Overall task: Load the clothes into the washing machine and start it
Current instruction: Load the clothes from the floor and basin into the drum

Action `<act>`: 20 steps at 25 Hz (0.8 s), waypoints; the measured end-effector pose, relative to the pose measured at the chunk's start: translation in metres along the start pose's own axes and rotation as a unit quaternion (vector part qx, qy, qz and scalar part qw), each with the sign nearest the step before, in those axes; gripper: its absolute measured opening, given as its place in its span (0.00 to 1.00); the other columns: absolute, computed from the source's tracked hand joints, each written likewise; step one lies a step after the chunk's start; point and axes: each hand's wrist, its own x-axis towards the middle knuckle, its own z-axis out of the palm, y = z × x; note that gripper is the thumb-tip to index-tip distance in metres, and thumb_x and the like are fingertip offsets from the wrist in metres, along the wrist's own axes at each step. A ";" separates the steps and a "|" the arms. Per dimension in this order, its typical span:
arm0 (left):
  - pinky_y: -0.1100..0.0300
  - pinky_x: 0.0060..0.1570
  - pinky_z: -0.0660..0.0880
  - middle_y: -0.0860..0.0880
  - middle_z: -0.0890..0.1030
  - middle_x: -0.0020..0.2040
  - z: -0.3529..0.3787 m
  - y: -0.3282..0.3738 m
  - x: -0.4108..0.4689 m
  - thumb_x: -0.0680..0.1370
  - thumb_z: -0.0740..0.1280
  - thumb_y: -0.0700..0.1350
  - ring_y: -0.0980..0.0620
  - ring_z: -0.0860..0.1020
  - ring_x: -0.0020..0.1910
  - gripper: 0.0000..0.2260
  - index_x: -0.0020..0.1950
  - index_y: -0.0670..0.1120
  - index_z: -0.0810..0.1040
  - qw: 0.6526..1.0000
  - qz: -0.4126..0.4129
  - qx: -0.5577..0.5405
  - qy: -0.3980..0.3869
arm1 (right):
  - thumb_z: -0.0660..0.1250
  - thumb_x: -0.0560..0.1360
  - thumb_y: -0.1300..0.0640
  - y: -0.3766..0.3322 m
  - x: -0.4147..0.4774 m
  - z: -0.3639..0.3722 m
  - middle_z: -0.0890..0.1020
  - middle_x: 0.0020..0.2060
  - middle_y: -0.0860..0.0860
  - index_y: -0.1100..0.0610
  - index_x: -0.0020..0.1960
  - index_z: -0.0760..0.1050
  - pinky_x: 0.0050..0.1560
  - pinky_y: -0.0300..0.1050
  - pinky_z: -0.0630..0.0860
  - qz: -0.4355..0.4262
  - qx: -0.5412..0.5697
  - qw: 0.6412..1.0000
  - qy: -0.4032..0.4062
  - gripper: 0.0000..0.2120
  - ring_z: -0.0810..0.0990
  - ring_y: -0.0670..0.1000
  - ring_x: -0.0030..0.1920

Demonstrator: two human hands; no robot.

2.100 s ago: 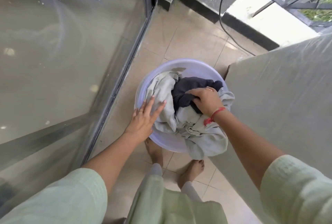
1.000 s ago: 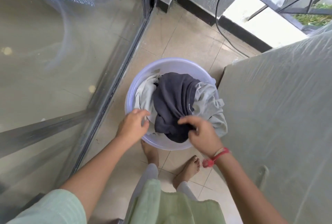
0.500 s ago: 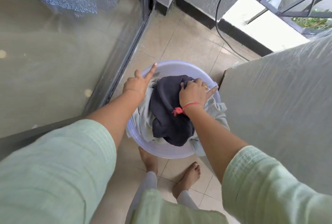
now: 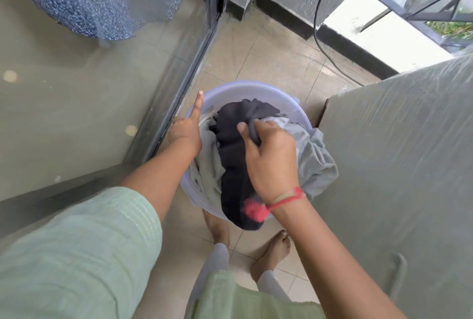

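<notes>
Clenching the dark garment (image 4: 233,190) in the tub (image 4: 245,87) on the floor, the right grip (image 4: 271,160) may drag the tangled grey cloth (image 4: 317,162) over the rim when lifting, while the left grip (image 4: 184,131), forefinger out by the left rim, hides whether it holds anything.

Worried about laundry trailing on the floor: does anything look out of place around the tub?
Yes. The grey garment spills over the right rim of the tub, and the dark garment, gripped by the right hand, hangs over the near rim. No cloth lies on the visible floor.
</notes>
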 end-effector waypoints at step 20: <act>0.49 0.45 0.72 0.34 0.76 0.53 0.005 -0.008 0.002 0.77 0.62 0.38 0.39 0.77 0.46 0.45 0.68 0.61 0.25 0.998 0.050 -0.033 -0.007 | 0.64 0.76 0.58 -0.015 -0.022 -0.073 0.62 0.28 0.44 0.50 0.33 0.62 0.36 0.37 0.63 -0.074 0.117 0.984 0.109 0.16 0.65 0.44 0.32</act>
